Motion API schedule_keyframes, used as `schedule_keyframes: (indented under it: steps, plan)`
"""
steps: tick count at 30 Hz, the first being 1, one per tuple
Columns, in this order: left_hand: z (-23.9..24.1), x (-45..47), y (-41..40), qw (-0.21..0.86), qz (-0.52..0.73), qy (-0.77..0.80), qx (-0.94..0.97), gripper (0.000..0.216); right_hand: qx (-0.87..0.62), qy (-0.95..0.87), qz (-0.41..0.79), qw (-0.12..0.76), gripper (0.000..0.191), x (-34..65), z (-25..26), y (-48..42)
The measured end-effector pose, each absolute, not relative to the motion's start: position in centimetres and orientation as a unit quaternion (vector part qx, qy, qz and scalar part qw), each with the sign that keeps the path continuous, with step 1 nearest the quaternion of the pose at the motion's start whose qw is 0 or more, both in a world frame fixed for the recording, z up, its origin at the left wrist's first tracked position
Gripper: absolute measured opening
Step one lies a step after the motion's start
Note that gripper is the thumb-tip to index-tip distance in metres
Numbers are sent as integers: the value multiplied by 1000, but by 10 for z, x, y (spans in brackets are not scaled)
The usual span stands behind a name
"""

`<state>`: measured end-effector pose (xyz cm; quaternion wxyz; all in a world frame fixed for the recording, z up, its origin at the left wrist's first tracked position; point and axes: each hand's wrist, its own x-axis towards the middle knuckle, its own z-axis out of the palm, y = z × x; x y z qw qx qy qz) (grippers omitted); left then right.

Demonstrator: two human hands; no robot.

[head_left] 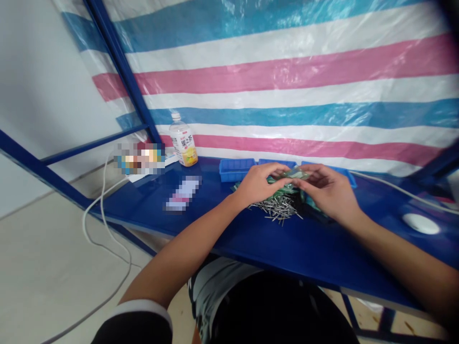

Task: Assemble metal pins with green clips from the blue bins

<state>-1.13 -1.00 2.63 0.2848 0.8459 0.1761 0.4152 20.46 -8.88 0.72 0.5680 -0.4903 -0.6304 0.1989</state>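
My left hand (258,184) and my right hand (327,187) meet above the table, thumbs and fingers closed on a small clear greenish plastic bag (297,174). The bag lies between the fingertips; whether anything is inside it I cannot tell. Just below my hands, a loose pile of thin silvery nail-like metal pins (278,208) is spread on the blue table (247,239). More crumpled green plastic bags (282,188) lie behind the pile, partly covered by my fingers. Something dark sits to the right of the pins, too blurred to name.
Behind my hands stand a blue bin (236,171) and two more, partly hidden. A drink bottle (184,144) is at the back left, near a blurred-out flat item (183,193). On the right lie a white round object (421,223) and a white cable (398,189). A striped sheet (287,71) hangs behind.
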Motion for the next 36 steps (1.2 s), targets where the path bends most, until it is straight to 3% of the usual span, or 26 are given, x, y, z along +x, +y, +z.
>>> schedule_keyframes:
  steps: [7,36]
  plan:
    - [21,-11,-3,360,420,139,821,33,-467,-625,221,585,43,199,12,-90]
    - [22,-9,-5,344,433,171,815,27,-484,-601,213,598,41,195,17,-95]
